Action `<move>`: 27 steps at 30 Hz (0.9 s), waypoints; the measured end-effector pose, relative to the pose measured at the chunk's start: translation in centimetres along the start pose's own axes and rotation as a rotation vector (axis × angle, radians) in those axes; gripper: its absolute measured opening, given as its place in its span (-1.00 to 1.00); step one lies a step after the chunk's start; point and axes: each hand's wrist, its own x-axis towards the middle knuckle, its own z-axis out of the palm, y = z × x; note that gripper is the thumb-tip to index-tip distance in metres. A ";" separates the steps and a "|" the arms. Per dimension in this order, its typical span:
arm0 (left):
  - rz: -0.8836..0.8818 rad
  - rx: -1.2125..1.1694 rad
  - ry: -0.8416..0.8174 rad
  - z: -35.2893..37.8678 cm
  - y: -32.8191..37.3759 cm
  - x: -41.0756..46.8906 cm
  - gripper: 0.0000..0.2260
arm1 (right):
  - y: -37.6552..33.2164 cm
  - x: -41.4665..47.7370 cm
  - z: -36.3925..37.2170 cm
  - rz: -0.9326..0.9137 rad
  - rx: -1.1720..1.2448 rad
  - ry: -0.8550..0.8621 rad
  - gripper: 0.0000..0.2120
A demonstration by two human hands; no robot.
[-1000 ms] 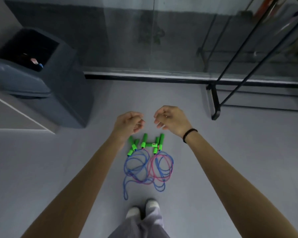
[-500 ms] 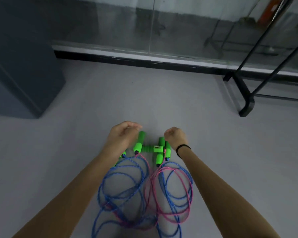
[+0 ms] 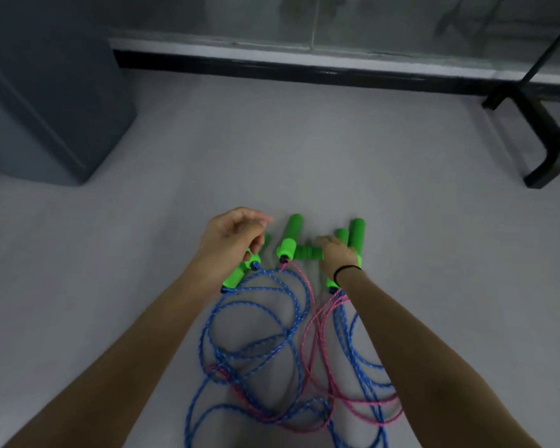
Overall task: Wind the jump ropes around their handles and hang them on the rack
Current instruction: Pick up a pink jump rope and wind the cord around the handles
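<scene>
Here the grey floor (image 3: 337, 150) lies open ahead of the hands as far as a black baseboard strip (image 3: 272, 71) under a glass panel (image 3: 256, 17). On the left that open stretch ends at the wall of a dark bin (image 3: 46, 92); on the far right it ends at the black foot of the rack (image 3: 543, 147), well apart from the ropes.

The jump ropes (image 3: 223, 370) lie on the floor between the forearms, a loose tangle of blue cords (image 3: 207, 321) and pink cords (image 3: 307, 331) running off the bottom edge. How many separate ropes there are cannot be told from the tangle. Six green handles (image 3: 291, 236) can be made out at its far end, side by side, one lying crosswise, some partly covered.

The left grip (image 3: 230, 237) is curled, thumb and fingers pinching the upper end of the leftmost handle (image 3: 235, 278), which has a blue cord at its near end. The right grip (image 3: 338, 257), with one black wristband (image 3: 346, 270), lies over the right-hand handles; its fingers are hidden, so whether it clasps one cannot be told.

There is one bin; only its outer wall shows, so its contents are out of view.
</scene>
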 end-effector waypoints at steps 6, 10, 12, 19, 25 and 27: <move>-0.065 -0.022 0.026 -0.7 -1.7 0.2 -0.77 | -0.5 1.0 1.5 0.169 -0.264 0.087 -0.68; -0.091 -0.028 0.019 -0.7 -2.5 0.9 -0.76 | -0.5 3.2 -1.1 0.420 -0.089 0.009 -0.63; -0.097 -0.022 0.017 -0.6 -2.9 1.2 -0.77 | -0.6 4.3 -2.2 0.425 -0.008 -0.043 -0.59; -0.136 -0.044 -0.015 -0.3 -3.6 1.3 -0.81 | -2.8 5.2 -3.0 0.503 0.499 0.062 -0.56; -0.129 -0.042 -0.009 -0.5 -3.6 2.0 -0.81 | -4.1 4.7 0.8 0.466 0.461 -0.015 -0.48; -0.125 -0.032 -0.011 -0.7 -3.7 2.1 -0.81 | -4.0 4.2 1.4 0.487 0.491 -0.007 -0.62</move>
